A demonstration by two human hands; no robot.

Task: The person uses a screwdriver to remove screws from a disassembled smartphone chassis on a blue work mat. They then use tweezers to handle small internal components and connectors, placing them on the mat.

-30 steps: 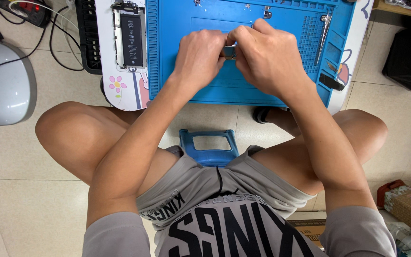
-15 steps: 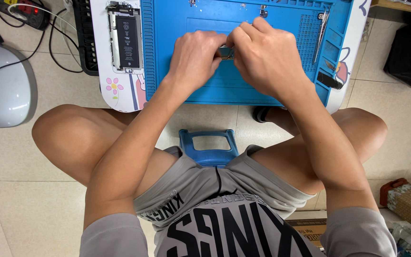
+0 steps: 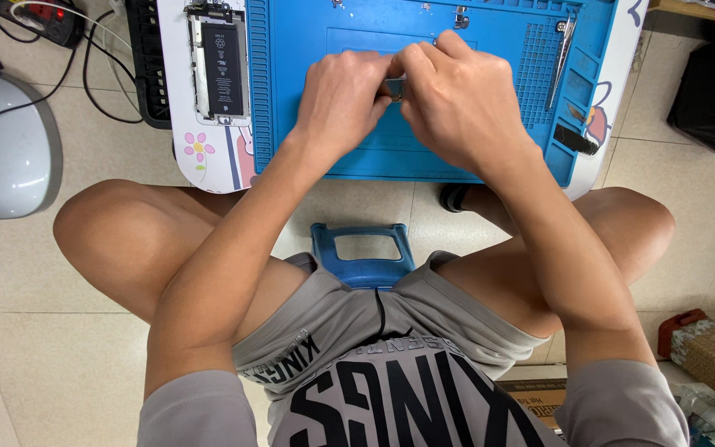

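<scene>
Over the blue rubber work mat [image 3: 316, 50], the left hand [image 3: 343, 99] and right hand [image 3: 461, 103] meet, fingers curled tight and pinching a small grey metal part [image 3: 393, 86] between them (mostly hidden by the fingertips). An opened phone with a black battery [image 3: 218, 62] lies just left of the mat.

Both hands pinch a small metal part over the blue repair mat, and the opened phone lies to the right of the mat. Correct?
Not quite: in the head view the opened phone lies left of the blue repair mat. Both the left hand and the right hand do pinch the small metal part.
</scene>
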